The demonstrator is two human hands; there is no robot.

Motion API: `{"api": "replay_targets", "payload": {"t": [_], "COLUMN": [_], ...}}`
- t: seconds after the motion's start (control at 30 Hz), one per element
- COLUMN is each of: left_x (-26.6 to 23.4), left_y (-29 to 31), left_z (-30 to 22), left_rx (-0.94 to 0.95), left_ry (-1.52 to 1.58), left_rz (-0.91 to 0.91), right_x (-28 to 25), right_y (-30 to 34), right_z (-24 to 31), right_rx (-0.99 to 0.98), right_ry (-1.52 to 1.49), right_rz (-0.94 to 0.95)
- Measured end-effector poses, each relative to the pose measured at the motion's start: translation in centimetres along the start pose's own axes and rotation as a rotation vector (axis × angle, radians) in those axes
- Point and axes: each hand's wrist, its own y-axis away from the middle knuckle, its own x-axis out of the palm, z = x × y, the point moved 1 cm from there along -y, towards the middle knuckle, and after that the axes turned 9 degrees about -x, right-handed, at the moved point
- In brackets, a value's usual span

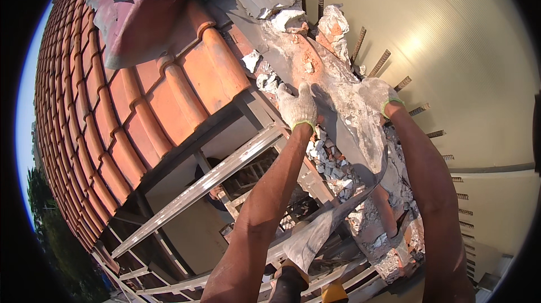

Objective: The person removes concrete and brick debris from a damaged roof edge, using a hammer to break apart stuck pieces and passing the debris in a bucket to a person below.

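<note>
A long, bent strip of grey metal flashing, crusted with pale mortar and dust, runs along the top of the broken wall. My left hand, in a dusty knitted glove, is closed at the strip's left edge, beside the tiles; part of its fingers is hidden. On the opposite edge, near the rebar, my right hand is closed in a matching glove, its fingertips hard to make out against the mortar. The strip's torn lower end curls down between my forearms.
Orange roof tiles slope off left, with a torn reddish sheet on them. Rebar stubs stick up along the right. Rubble fills the wall top. Below the open metal frame, a person is partly visible. My boot is underneath.
</note>
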Motion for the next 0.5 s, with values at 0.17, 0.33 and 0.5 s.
{"api": "replay_targets", "payload": {"t": [0.17,0.33,0.5], "left_x": [2.2,2.5,-0.7], "left_y": [-2.6,-8.9,-8.6], "left_z": [-1.4,1.1,0.2], "left_rx": [-0.097,-0.109,-0.012], "left_ry": [-0.138,-0.200,-0.454], "left_rz": [-0.066,0.129,0.487], "right_x": [1.3,1.8,3.4], "right_y": [-0.6,-2.8,-4.7], "right_z": [2.0,5.8,2.7], "right_rx": [0.159,0.323,0.296], "right_ry": [0.150,-0.028,-0.049], "right_rz": [-0.087,-0.224,-0.204]}}
